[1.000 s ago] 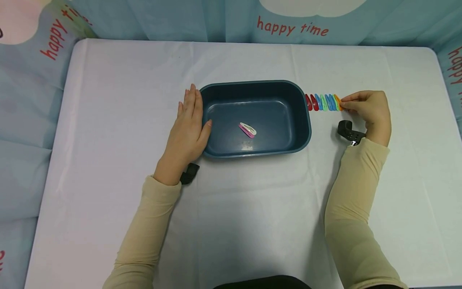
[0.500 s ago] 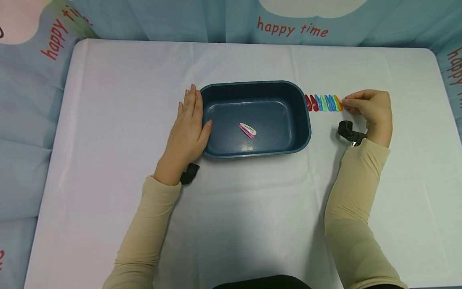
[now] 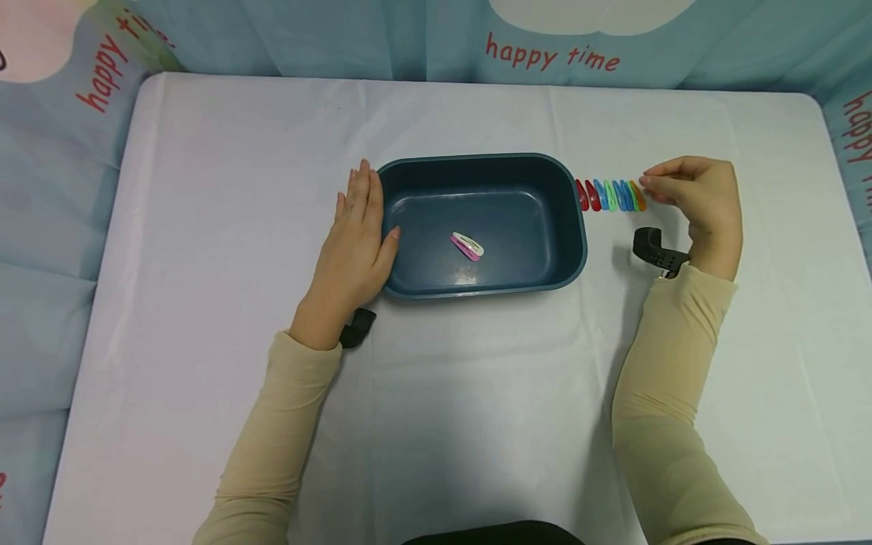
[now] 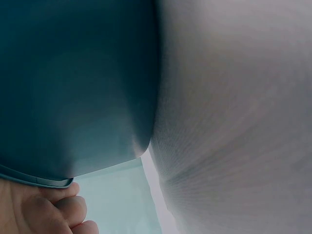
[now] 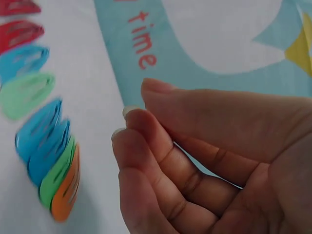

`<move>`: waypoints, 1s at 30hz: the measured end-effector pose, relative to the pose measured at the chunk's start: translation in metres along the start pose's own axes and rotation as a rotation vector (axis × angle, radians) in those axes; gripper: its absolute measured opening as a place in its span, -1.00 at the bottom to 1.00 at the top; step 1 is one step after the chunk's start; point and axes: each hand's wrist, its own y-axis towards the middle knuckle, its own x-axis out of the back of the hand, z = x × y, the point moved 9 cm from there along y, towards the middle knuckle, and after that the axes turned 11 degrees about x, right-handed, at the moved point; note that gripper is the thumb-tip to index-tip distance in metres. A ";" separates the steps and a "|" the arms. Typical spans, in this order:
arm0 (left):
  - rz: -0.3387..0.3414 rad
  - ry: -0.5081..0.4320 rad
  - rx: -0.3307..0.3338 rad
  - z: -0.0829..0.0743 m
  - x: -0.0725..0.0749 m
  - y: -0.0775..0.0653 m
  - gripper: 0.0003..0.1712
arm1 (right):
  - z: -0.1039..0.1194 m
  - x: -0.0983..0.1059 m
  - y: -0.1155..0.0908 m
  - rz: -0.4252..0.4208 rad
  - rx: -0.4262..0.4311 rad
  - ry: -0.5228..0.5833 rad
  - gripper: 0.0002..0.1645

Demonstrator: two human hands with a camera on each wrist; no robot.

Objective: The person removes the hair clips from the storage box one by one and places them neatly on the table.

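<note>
In the head view, my left hand [image 3: 354,242] rests along the left end of a dark blue rectangular basin [image 3: 477,293], fingers straight and thumb over the rim. A white hair clip [image 3: 470,241] and a pink hair clip [image 3: 465,248] lie together on the basin floor. My right hand [image 3: 705,204] hovers just right of a row of hair clips, its fingers loosely bent and holding nothing. Closest to it is the orange hair clip [image 5: 67,190], beside a green hair clip [image 5: 56,178]. Blue, light green and red hair clips [image 5: 19,34] continue the row toward the basin.
A white cloth covers the table [image 3: 477,424]. Behind it hangs a light blue printed curtain [image 3: 327,38]. Black wrist camera mounts [image 3: 657,250] stick out below the hands. The basin's right wall stands close against the leftmost red clip.
My right hand has let go of the orange hair clip and lifted slightly away from it, leaving it at the row's right end. The left hand and basin stay put.
</note>
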 end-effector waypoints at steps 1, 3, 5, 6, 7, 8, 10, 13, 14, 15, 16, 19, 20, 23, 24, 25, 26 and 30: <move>0.001 0.000 0.000 0.000 0.000 0.000 -0.23 | 0.003 -0.002 -0.001 0.004 0.013 0.008 -0.88; 0.001 0.000 0.000 0.000 0.000 0.000 -0.24 | 0.009 -0.006 -0.002 0.013 0.037 0.035 -0.89; 0.001 0.001 0.001 0.000 0.000 0.000 -0.23 | 0.015 -0.010 -0.004 0.028 0.061 0.058 -0.89; 0.001 0.001 0.000 0.000 0.000 0.000 -0.23 | 0.019 -0.012 -0.005 0.036 0.075 0.075 -0.88; 0.002 0.001 0.000 0.000 0.000 -0.001 -0.23 | 0.022 -0.014 -0.005 0.045 0.088 0.088 -0.87; 0.001 0.000 -0.001 0.000 0.000 -0.001 -0.23 | 0.025 -0.016 -0.006 0.055 0.101 0.103 -0.87; 0.001 -0.002 -0.001 0.000 0.000 -0.001 -0.23 | 0.032 -0.020 -0.008 0.073 0.129 0.104 -0.87; 0.000 -0.005 -0.001 0.000 0.000 -0.001 -0.23 | 0.041 -0.025 -0.011 0.098 0.162 0.078 -0.94; 0.000 -0.006 -0.001 0.000 0.000 0.000 -0.23 | 0.044 -0.027 -0.011 0.106 0.171 0.065 -0.97; 0.002 -0.006 0.000 0.000 0.000 0.000 -0.23 | 0.046 -0.029 -0.012 0.114 0.182 0.047 -0.99; 0.002 -0.006 0.001 0.000 0.000 0.000 -0.23 | 0.048 -0.031 -0.013 0.123 0.190 0.034 -1.00; 0.005 -0.008 0.003 0.000 0.000 0.000 -0.23 | 0.054 -0.039 -0.016 0.158 0.208 0.010 -0.98; 0.005 -0.009 0.003 0.000 0.000 -0.001 -0.23 | 0.056 -0.041 -0.017 0.171 0.213 0.003 -0.98; 0.006 -0.008 0.005 0.000 0.000 -0.001 -0.23 | 0.060 -0.049 -0.019 0.213 0.227 -0.017 -0.95; 0.007 -0.007 0.006 0.000 0.000 -0.001 -0.23 | 0.062 -0.051 -0.020 0.225 0.228 -0.019 -0.94; 0.008 -0.007 0.007 0.000 0.000 0.000 -0.23 | 0.063 -0.054 -0.021 0.238 0.231 -0.026 -0.93; 0.010 -0.006 0.008 0.000 0.000 0.000 -0.23 | 0.064 -0.056 -0.021 0.250 0.233 -0.031 -0.90; 0.006 -0.003 0.007 0.000 0.000 0.000 -0.24 | 0.069 -0.067 -0.024 0.291 0.252 -0.063 -0.89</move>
